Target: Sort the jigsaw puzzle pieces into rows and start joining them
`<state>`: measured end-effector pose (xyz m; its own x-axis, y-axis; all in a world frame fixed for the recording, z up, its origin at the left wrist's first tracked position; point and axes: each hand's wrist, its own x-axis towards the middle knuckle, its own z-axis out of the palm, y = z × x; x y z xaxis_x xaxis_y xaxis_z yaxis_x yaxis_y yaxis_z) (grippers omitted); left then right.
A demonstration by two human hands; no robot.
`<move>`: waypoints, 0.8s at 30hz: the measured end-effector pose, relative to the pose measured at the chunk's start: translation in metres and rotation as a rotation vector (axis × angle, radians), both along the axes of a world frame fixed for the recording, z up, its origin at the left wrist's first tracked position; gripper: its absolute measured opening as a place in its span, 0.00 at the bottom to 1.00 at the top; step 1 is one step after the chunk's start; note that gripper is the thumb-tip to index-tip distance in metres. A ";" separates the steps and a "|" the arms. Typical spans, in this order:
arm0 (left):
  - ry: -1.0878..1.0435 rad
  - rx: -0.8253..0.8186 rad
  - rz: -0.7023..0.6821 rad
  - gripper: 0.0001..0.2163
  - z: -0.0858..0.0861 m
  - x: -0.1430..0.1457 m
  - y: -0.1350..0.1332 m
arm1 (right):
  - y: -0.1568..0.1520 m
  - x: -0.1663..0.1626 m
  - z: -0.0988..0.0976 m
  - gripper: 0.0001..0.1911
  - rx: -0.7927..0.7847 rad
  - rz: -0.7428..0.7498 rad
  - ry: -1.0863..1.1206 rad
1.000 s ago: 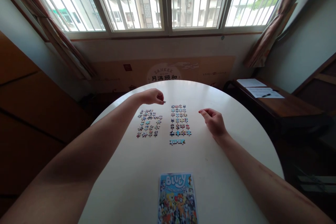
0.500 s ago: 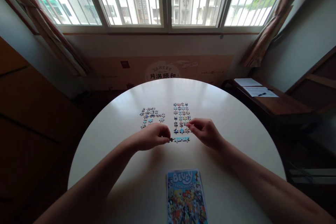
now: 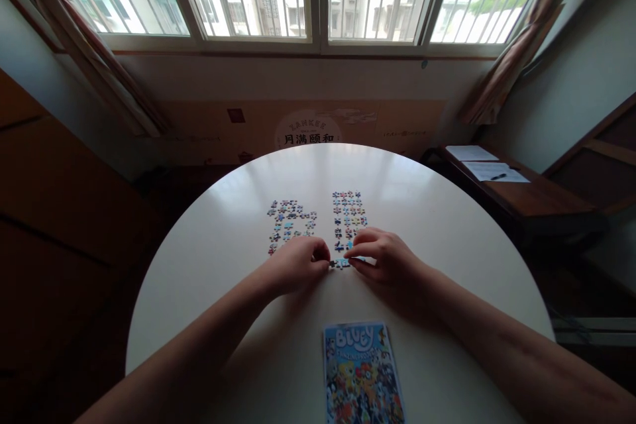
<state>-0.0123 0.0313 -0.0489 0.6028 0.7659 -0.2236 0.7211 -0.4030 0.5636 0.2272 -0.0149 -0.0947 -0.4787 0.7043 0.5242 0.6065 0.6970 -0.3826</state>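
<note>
On the round white table my left hand pinches a small puzzle piece at the left end of a short joined blue strip. From the other side my right hand has its fingers closed on the strip's right end. Just beyond the hands lie two groups of loose puzzle pieces, one on the left and one in neat rows on the right. The left hand partly hides the left group.
A colourful puzzle picture card lies at the near edge of the table. A dark wooden side desk with papers and a pen stands to the right. Windows and curtains fill the far wall.
My left hand carried a piece from the far left group down to the blue strip. My right hand came in from the right and closed on the strip.
</note>
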 end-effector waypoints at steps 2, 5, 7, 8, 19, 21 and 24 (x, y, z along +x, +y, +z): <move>-0.005 0.026 0.001 0.07 -0.001 0.001 -0.001 | 0.001 0.000 -0.002 0.07 0.020 0.018 -0.004; -0.002 0.066 0.021 0.07 -0.003 0.003 -0.003 | 0.002 0.000 -0.005 0.07 0.013 0.053 -0.021; 0.012 0.094 0.040 0.07 -0.004 0.005 -0.005 | 0.001 0.000 -0.005 0.07 -0.005 0.065 -0.037; 0.021 0.109 0.047 0.07 -0.004 0.006 -0.006 | 0.001 0.000 -0.005 0.07 -0.012 0.069 -0.042; 0.092 0.235 0.045 0.09 -0.001 0.013 -0.013 | -0.001 -0.003 0.001 0.08 -0.031 0.091 -0.030; 0.082 0.237 0.035 0.09 -0.003 0.013 -0.013 | -0.002 -0.003 0.002 0.09 -0.021 0.095 -0.024; 0.089 0.234 0.028 0.09 -0.004 0.013 -0.014 | -0.002 -0.003 0.002 0.09 -0.021 0.096 -0.028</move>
